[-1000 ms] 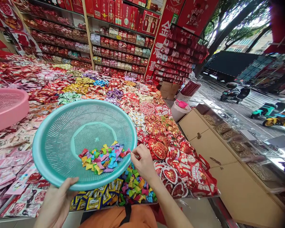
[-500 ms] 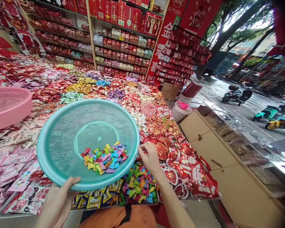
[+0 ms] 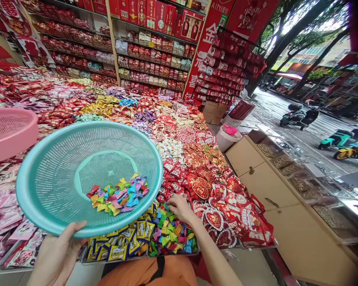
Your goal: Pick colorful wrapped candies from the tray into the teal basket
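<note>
My left hand (image 3: pixel 58 252) grips the near rim of a teal plastic basket (image 3: pixel 44 194), thumb on top of the rim and fingers hidden underneath. A cluster of small bright-wrapped candies (image 3: pixel 119 196) lies in the basket, towards its right near side. The basket is held above the display and tilts a little towards me. My right hand (image 3: pixel 180 208) is apart from the basket, at the back edge of a pile of the same kind of colourful candies (image 3: pixel 173 234). Its fingers are loosely curved and point down and left, with nothing visible in them.
Yellow-and-blue packets (image 3: pixel 119 246) fill the tray left of the colourful candies. Red heart-shaped packets (image 3: pixel 213 218) lie to the right. A pink basket (image 3: pixel 24 135) stands at the left. Beyond are stocked shelves (image 3: pixel 155 59); a beige cabinet (image 3: pixel 286 222) runs along the right.
The teal basket has moved left with my left hand. My right hand has left the basket's right rim and moved down and slightly left to the colourful candy pile.
</note>
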A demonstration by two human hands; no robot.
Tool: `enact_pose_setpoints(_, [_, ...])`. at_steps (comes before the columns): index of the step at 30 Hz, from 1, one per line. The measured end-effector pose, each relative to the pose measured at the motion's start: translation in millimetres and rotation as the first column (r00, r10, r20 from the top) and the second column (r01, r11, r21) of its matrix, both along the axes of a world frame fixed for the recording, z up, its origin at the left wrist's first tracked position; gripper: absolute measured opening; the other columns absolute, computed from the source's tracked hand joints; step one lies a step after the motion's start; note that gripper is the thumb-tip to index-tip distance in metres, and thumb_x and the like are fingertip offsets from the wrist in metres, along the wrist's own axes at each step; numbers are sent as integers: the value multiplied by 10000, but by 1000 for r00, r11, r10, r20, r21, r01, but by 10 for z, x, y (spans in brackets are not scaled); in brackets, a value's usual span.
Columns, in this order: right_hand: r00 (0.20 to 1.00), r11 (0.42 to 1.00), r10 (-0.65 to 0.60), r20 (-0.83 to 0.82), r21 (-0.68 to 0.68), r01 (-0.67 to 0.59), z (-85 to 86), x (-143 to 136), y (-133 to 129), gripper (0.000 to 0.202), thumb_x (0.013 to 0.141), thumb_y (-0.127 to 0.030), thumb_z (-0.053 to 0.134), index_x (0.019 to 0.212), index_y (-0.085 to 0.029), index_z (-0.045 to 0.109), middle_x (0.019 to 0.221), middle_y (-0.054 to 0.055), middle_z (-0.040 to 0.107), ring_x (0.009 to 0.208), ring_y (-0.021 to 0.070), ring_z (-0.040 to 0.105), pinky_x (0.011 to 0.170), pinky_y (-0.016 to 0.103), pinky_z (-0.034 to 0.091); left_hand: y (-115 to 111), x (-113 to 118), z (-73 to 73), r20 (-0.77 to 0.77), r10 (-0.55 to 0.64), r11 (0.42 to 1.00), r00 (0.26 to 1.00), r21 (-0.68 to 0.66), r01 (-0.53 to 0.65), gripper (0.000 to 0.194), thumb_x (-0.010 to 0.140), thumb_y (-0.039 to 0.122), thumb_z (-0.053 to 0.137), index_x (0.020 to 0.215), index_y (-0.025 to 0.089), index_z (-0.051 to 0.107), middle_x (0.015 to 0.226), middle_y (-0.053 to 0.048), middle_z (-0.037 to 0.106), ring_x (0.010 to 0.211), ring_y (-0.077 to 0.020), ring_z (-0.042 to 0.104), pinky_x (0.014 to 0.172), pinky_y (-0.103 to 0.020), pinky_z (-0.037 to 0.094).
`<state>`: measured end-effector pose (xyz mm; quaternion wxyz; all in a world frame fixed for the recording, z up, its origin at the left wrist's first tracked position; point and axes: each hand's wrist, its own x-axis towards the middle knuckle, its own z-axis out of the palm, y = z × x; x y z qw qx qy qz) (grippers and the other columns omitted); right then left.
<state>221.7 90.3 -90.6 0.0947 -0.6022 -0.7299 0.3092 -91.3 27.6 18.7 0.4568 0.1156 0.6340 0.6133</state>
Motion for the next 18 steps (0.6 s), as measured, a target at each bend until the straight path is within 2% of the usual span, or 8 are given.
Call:
enact_pose_setpoints(4, [996,995,94,-5,-24,-94,-47,-146,86,179,867,-261,623,1000,-251,742,972,57,632,1015,226,532,860,309,368,-3,-6,-69,-2,3,1000,1000,-15,-3,445,332,153,836,731,187,642,899,40,647,642,-95,526,416,-173,468])
enact_pose_setpoints(8, [990,988,139,-9,-69,-139,-37,-222,126,189,842,-251,636,991,-270,751,1023,57,641,1046,234,534,868,315,358,-8,-20,-116,20,8,999,1000,-41,-7,460,320,188,863,716,164,631,878,41,623,636,-87,514,406,-169,466])
enact_pose_setpoints(13, [989,987,144,-34,-66,-146,-43,-226,122,151,820,-228,639,916,-248,754,996,47,662,1035,227,537,850,300,354,-7,-18,-110,32,-1,999,999,-47,2,477,317,202,872,722,152,627,835,46,600,640,-91,519,415,-173,480])
enact_pose_setpoints(18, [993,996,84,-82,-37,-87,-54,-195,86,97,822,-215,641,850,-217,733,944,44,645,983,213,539,840,296,363,-2,2,-79,51,5,997,999,-71,-1,454,314,199,870,681,141,610,756,48,582,641,-98,520,422,-176,481])
